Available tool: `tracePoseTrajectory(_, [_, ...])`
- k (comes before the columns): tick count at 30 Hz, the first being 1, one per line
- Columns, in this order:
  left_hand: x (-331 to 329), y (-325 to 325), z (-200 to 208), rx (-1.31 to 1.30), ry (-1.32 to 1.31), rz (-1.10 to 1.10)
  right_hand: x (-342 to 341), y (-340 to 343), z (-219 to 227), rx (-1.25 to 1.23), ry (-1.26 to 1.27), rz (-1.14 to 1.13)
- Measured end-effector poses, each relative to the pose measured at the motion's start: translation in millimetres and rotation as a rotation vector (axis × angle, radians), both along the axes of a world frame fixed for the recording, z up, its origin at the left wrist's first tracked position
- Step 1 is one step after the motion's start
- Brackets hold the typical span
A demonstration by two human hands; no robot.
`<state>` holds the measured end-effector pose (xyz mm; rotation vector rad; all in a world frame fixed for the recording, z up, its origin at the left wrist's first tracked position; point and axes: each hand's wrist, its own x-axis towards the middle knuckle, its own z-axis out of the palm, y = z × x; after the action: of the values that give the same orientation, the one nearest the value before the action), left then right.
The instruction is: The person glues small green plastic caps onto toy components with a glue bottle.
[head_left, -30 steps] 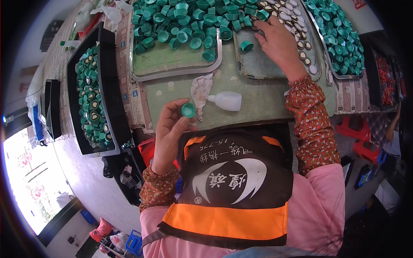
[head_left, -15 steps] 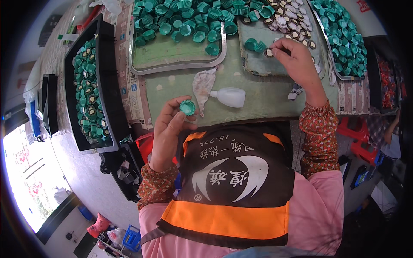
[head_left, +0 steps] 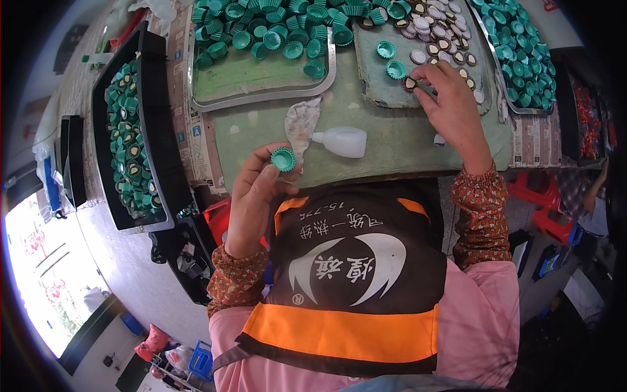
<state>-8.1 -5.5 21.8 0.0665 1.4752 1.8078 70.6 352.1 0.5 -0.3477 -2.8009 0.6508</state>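
Note:
My left hand (head_left: 256, 189) is closed on a green pleated cup (head_left: 283, 159), its open mouth facing up, just over the table's near edge. Over the worn board (head_left: 385, 95) at the right, my right hand (head_left: 450, 108) pinches a small dark round disc with a pale centre (head_left: 409, 84) between thumb and fingers. Two more green cups (head_left: 396, 69) stand apart on the board, beside the pinched disc. Beyond the fingers spreads a heap of dark-rimmed and white discs (head_left: 444, 29).
A metal-rimmed tray (head_left: 261, 102) holds many green cups. Another tray of cups (head_left: 522, 59) stands at the right. A black crate (head_left: 163, 111) at the left holds cups with discs inside. A white squeeze bottle (head_left: 345, 142) lies against a stained rag (head_left: 302, 124).
The two loose green cups, tilted together before, now sit mouth up and separate, one farther back. My right hand has shifted slightly; my left hand keeps its cup nearly still.

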Motion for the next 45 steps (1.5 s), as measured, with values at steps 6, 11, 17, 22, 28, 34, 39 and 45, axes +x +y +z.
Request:
tracePoseTrajectory(6, [2, 1, -3, 0.002, -0.01, 0.0, -2, -2, -5, -0.068, -0.017, -0.004])
tracePoseTrajectory(11, [1, 0, -5, 0.006, -0.005, -0.014, 0, 2, -4, 0.016, -0.001, 0.001])
tracePoseTrajectory(17, [1, 1, -6, 0.01, -0.029, -0.008, 1, 8, 2, -0.058, -0.035, -0.013])
tracePoseTrajectory(22, [1, 2, -7, 0.014, -0.035, -0.002, -2, 6, 0, -0.057, -0.025, 0.056])
tracePoseTrajectory(28, [1, -1, -8, 0.064, -0.097, -0.037, -2, 8, -6, -0.05, 0.023, 0.094])
tracePoseTrajectory(34, [5, 1, -8, 0.189, -0.263, -0.019, 7, -19, 29, -0.227, 0.052, 0.078])
tracePoseTrajectory(39, [7, 4, -12, 0.228, -0.301, -0.059, 12, -88, 51, -0.471, 0.106, 0.331])
tracePoseTrajectory(45, [13, 0, -18, 0.253, -0.32, -0.067, 11, -136, 43, -0.367, 0.16, 0.476])
